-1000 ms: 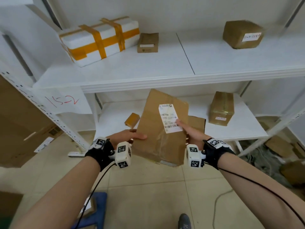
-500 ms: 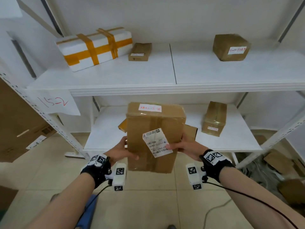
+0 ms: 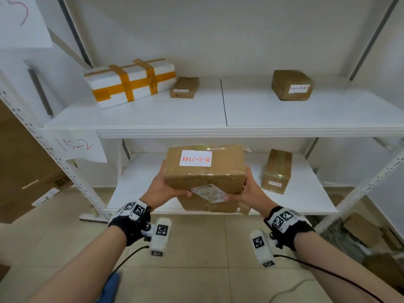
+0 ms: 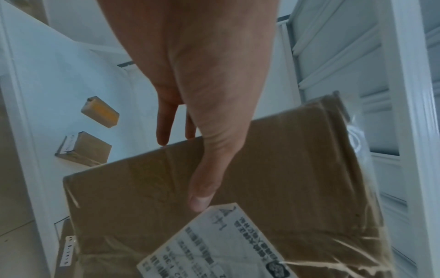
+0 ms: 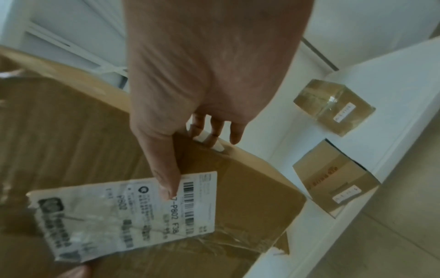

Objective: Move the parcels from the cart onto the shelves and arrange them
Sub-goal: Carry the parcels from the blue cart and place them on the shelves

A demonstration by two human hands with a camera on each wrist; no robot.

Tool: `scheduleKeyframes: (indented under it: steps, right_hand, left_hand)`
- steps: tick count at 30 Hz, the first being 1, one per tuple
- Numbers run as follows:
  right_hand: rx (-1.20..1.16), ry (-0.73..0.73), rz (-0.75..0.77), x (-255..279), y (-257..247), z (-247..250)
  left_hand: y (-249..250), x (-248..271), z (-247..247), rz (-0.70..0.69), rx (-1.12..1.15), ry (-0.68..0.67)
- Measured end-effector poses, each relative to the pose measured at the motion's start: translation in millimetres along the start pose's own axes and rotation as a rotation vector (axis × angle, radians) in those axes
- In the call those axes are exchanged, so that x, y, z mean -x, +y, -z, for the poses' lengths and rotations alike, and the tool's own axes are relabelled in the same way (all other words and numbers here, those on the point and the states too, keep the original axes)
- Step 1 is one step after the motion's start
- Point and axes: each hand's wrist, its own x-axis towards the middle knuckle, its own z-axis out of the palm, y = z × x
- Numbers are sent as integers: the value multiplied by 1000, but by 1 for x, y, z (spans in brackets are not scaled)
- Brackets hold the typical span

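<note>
In front of the lower shelf (image 3: pixel 306 206), two bare hands hold a brown cardboard parcel (image 3: pixel 205 171) in the air. The left hand (image 3: pixel 162 190) and right hand (image 3: pixel 251 191) each clasp one end (thumbs on the near face, fingers behind). Farther off, the upper shelf (image 3: pixel 218 130) carries a white box banded in orange tape (image 3: pixel 129 83).

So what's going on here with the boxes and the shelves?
A person is shelving parcels. Both hands, left and right, hold a brown box by its ends in front of the lower shelf; it isn't set down yet. Other parcels already sit there, including a tall box at right. The upper shelf carries a taped white box and two brown ones.
</note>
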Motion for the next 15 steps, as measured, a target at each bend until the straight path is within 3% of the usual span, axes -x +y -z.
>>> scheduleKeyframes:
  steps: [3, 9, 15]
  right_hand:
    - [47, 31, 33, 6, -16, 8]
    - [232, 142, 209, 16, -90, 33]
    - [769, 190, 367, 2, -184, 26]
  left_hand:
    - [12, -3, -2, -63, -51, 43]
    - [72, -21, 6, -315, -229, 113]
    - [138, -39, 24, -409, -425, 114]
